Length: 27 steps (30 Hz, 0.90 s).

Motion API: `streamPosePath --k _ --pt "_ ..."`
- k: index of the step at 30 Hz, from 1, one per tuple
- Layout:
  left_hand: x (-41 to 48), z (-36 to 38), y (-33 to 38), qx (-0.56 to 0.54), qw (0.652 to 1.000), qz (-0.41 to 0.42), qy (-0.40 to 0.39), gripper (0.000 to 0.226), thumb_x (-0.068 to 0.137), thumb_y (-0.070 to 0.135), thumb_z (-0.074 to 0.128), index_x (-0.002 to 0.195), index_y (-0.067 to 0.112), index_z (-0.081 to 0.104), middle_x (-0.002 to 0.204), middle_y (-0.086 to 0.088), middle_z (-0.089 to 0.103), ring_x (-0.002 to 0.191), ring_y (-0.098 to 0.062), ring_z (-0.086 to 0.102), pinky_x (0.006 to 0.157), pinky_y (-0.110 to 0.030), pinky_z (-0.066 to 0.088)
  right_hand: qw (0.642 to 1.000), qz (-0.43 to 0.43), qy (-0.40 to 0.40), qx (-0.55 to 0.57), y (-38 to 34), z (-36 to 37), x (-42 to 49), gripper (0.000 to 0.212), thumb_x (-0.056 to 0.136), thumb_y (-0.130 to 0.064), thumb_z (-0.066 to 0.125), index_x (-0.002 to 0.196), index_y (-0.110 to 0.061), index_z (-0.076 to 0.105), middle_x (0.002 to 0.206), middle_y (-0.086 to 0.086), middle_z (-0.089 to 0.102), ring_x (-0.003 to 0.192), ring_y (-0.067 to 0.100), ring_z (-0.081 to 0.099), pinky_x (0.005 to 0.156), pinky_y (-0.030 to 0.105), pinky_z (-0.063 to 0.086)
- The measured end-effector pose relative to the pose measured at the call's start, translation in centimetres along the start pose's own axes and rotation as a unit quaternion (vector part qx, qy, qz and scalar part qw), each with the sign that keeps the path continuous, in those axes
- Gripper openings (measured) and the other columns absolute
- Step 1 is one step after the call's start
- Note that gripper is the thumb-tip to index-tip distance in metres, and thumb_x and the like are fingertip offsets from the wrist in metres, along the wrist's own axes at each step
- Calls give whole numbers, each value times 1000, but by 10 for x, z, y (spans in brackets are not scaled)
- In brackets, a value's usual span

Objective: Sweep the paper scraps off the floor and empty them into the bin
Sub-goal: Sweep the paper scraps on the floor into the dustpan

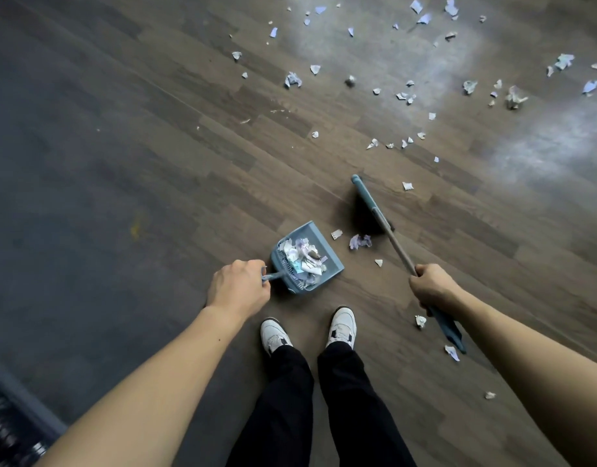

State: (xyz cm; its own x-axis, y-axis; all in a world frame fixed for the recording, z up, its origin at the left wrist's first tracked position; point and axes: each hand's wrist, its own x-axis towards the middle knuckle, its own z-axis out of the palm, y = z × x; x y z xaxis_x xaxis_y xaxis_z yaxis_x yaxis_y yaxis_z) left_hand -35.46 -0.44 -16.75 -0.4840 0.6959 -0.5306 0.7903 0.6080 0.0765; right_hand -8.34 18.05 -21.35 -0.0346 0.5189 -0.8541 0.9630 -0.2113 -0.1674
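Paper scraps lie strewn over the wood-plank floor. They are thickest at the far right, with a few strays near the person's right side. A dark container at the lower left edge may be the bin, though I cannot tell.

The long-handled broom slants down from the right hand to its dark bristles, which rest on the floor just beyond the mouth of the blue dustpan. The pan appears set down in front of the white sneakers and already holds a heap of scraps.

The left hand is curled round the pan's handle, and the right hand clenches the broom shaft partway along. Between bristles and pan lie a crumpled purple scrap and a small white piece.

The step in hand looks like sweeping into the pan, with most of the floor not yet cleared. The next move probably calls for a short, light pull of the bristles towards the pan. The left hand should keep the pan's lip against the floor so the paper does not slide under it.
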Motion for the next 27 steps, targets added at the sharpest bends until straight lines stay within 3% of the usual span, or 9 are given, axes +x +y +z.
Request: streamPosePath --k 8,12,21,27 --pt "-3 1 5 13 1000 -3 -3 19 86 29 54 102 23 64 98 -9 69 94 -34 63 80 -36 48 996 -55 -74 -11 -31 29 -10 24 94 -7 39 104 -3 60 68 16 53 44 25 53 32 22 42" --pt "0 -3 6 14 1000 -6 -6 21 87 29 54 105 23 64 100 -9 68 96 -34 63 80 -36 47 991 -77 -109 4 -38 28 -28 19 95 -8 40 84 -10 55 70 14 46 39 19 46 33 23 42" --pt "-3 -4 4 15 1000 -7 -8 22 87 29 53 105 22 64 100 -8 68 97 -33 63 81 -36 47 993 -93 -65 20 -44 25 -42 20 96 -10 38 103 -5 56 68 13 49 45 24 50 33 25 44" --pt "1 -4 1 11 1000 -2 -6 23 87 29 52 106 22 64 100 -8 68 96 -33 63 80 -36 47 997 -69 -15 4 -40 30 -33 22 95 -11 38 108 -7 54 81 19 58 51 28 56 33 25 44"
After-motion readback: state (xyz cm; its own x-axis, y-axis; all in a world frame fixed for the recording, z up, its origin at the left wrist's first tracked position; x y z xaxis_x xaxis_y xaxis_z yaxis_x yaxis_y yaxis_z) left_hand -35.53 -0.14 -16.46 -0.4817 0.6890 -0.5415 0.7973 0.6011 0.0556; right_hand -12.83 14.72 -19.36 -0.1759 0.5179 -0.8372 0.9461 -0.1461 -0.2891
